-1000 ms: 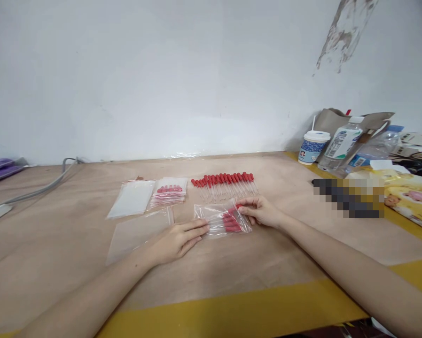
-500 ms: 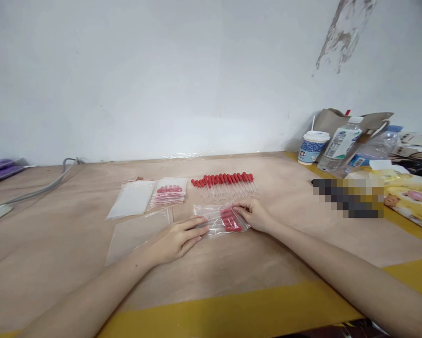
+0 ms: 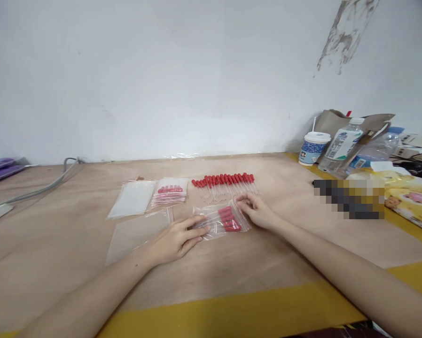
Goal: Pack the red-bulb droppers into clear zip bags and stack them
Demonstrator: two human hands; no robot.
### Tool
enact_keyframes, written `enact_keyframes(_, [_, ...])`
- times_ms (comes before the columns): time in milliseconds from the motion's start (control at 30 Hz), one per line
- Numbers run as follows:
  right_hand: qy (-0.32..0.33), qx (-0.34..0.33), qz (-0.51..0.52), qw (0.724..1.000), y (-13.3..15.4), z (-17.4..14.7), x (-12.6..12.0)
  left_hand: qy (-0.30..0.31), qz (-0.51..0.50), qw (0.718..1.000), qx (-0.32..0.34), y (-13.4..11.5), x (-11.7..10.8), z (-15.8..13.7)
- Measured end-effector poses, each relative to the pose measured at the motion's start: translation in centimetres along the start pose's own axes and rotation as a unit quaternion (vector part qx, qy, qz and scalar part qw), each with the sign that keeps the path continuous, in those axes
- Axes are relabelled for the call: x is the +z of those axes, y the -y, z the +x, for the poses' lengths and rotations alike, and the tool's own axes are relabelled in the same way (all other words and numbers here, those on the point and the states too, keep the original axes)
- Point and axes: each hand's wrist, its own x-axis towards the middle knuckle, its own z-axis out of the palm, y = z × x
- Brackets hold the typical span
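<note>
Wall (image 3: 183,75): plain white, matte, evenly lit; patch of peeled paint (image 3: 345,33) at upper right (brownish, ragged edges). Worktable (image 3: 232,263): pale plywood top running up to the wall, yellow band (image 3: 232,314) along the near edge and right side. Grey cable (image 3: 45,185) trailing across the far left corner.

We have bare counter (image 3: 232,267) in front of us, open from the yellow edge up to the filled bag (image 3: 221,219). Beyond it the row of red-capped droppers (image 3: 225,183) and, to the left, two piles of bags (image 3: 151,195) block a straight reach to the wall. On the right, cup (image 3: 312,148), bottles (image 3: 341,145) and wipe packs (image 3: 408,199) crowd the counter.
</note>
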Motion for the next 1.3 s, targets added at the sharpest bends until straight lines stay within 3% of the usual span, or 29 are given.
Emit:
enact_keyframes(67, [-0.002, 0.052, 0.031, 0.998, 0.0, 0.1, -0.1, 0.009, -0.005, 1.000, -0.005, 0.0, 0.0, 0.0])
enact_keyframes(133, [0.054, 0.082, 0.049, 0.994, 0.2, 0.0, -0.1, 0.014, -0.007, 1.000, -0.014, 0.0, 0.1, -0.1])
enact_keyframes(200, [0.103, 0.080, 0.060, 0.990, 0.5, -0.2, 0.0, 0.009, -0.010, 1.000, -0.019, 0.0, 0.1, 0.0])
enact_keyframes(333, [0.118, 0.066, 0.133, 0.982, 1.4, -0.8, -0.1, -0.016, 0.019, 0.999, -0.022, -0.1, -0.2, 0.0])
enact_keyframes(433, [0.142, 0.090, 0.243, 0.955, 2.2, -0.9, -0.9, -0.035, 0.102, 0.986, -0.129, -0.6, -0.6, -0.2])
enact_keyframes(500, [0.101, 0.093, 0.321, 0.937, 2.6, -0.6, -2.0, -0.008, 0.163, 0.954, -0.250, -1.0, -1.1, -0.4])
enact_keyframes(567, [0.011, 0.083, 0.380, 0.921, 2.8, 0.0, -3.3, 0.054, 0.197, 0.911, -0.359, -1.4, -1.7, -0.6])
enact_keyframes(633, [-0.104, 0.060, 0.410, 0.904, 2.8, 0.8, -4.7, 0.116, 0.199, 0.875, -0.426, -1.8, -2.4, -0.7])
enact_keyframes(700, [-0.227, 0.034, 0.419, 0.879, 2.3, 1.6, -6.1, 0.155, 0.179, 0.862, -0.449, -2.0, -3.0, -0.7])
enact_keyframes(800, [-0.360, 0.009, 0.404, 0.841, 0.6, 2.5, -7.4, 0.167, 0.169, 0.869, -0.433, -2.1, -3.0, -0.6])
enact_keyframes(900, [-0.406, 0.046, 0.370, 0.834, -1.4, 3.1, -7.5, 0.144, 0.178, 0.892, -0.390, -2.3, -2.4, -0.5])
enact_keyframes(1100, [-0.331, 0.133, 0.344, 0.868, -2.9, 3.5, -5.9, 0.066, 0.154, 0.939, -0.299, -3.4, -0.9, -0.4])
enact_keyframes(1300, [-0.272, 0.149, 0.341, 0.888, -2.8, 3.3, -5.5, 0.072, 0.060, 0.985, -0.145, -3.5, -0.3, -0.2])
